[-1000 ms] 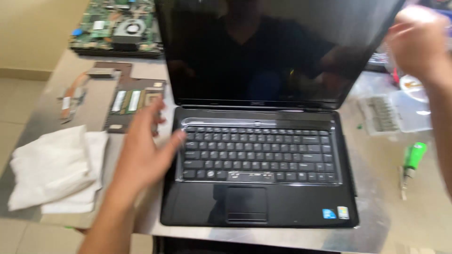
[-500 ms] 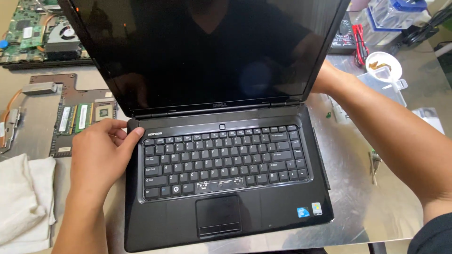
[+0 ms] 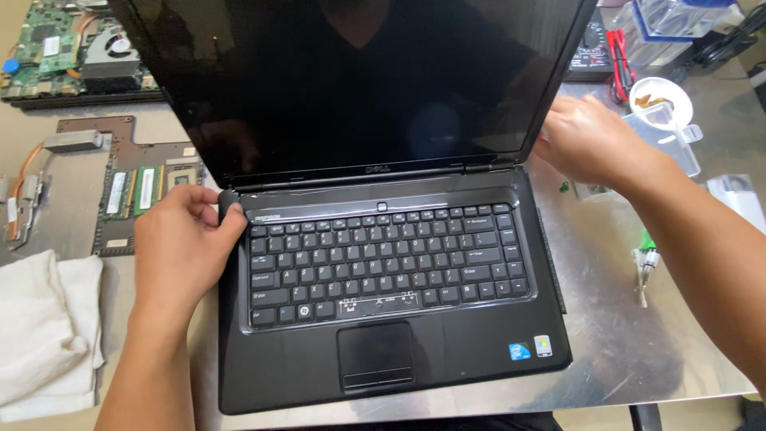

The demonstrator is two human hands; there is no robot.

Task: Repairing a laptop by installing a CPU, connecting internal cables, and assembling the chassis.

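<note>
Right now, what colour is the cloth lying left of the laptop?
White; the cloth shows best in the head view, beside the left hand.

We see a white cloth [image 3: 44,335] at the table's [image 3: 630,359] left edge, circuit boards [image 3: 132,195] behind it, and a green-handled screwdriver [image 3: 643,263] near the right edge.

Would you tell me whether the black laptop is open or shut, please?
Open: the laptop's lid stands up behind the exposed keyboard, with its dark screen showing only reflections.
</note>
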